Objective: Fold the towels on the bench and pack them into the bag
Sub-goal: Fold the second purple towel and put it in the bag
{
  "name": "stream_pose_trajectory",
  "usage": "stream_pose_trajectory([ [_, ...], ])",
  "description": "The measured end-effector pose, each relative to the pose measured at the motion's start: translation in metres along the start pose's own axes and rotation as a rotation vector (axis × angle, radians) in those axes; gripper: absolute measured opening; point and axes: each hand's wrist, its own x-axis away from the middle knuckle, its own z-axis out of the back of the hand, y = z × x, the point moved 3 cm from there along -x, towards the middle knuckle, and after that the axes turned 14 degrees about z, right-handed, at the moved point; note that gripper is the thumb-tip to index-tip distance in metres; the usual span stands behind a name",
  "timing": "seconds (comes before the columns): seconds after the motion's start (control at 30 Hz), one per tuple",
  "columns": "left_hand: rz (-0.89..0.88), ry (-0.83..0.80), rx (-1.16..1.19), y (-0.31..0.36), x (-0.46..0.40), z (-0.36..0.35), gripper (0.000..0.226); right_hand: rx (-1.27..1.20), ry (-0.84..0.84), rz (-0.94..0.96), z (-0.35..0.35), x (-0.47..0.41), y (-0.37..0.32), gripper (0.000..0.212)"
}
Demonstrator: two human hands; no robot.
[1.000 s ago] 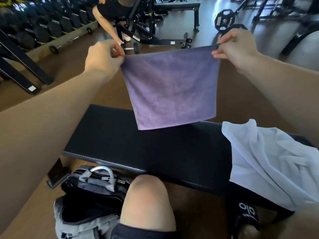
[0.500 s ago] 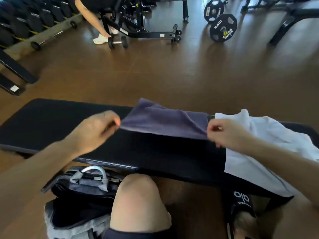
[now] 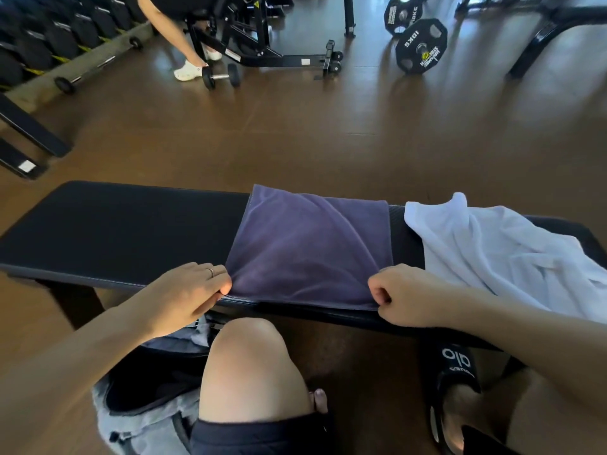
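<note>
Purple towel (image 3: 308, 247) lies spread across the black bench (image 3: 124, 231) at frame centre; my left hand (image 3: 187, 290) pinches its lower-left corner, my right hand (image 3: 404, 295) its lower-right; white towel (image 3: 499, 254) crumpled at right; bag (image 3: 144, 405) lower left.

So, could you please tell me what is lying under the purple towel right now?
The purple towel lies spread on the black bench, which shows on both sides of it. Whether anything else sits beneath the cloth cannot be seen; it is covered.

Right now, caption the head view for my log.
Both hands, left and right, pinch the purple towel's near corners flat on the bench.
</note>
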Motion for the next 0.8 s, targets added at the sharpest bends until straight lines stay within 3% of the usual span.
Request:
stream_pose_trajectory([
  [0.23,-0.037,-0.047,-0.039,0.002,0.009,0.004,0.009,-0.074,-0.025,0.069,-0.007,0.005,-0.006,0.02],
  [0.37,0.066,-0.128,0.075,0.0,0.005,0.01,0.016,-0.208,-0.121,0.046,0.007,0.003,-0.008,0.011],
  [0.47,0.26,-0.152,0.316,0.002,-0.017,0.02,0.012,-0.281,0.071,-0.021,0.032,-0.017,0.004,0.011],
  [0.53,0.364,-0.076,0.369,0.007,-0.045,0.022,0.034,-0.201,0.226,-0.08,0.042,-0.039,0.017,0.027],
  [0.63,0.511,-0.054,0.24,0.013,-0.103,0.008,0.056,0.103,0.249,-0.087,0.038,-0.08,0.031,0.058],
  [0.8,0.747,-0.206,0.199,0.007,-0.159,-0.03,0.062,0.212,0.297,-0.186,0.017,-0.117,0.055,0.06],
])
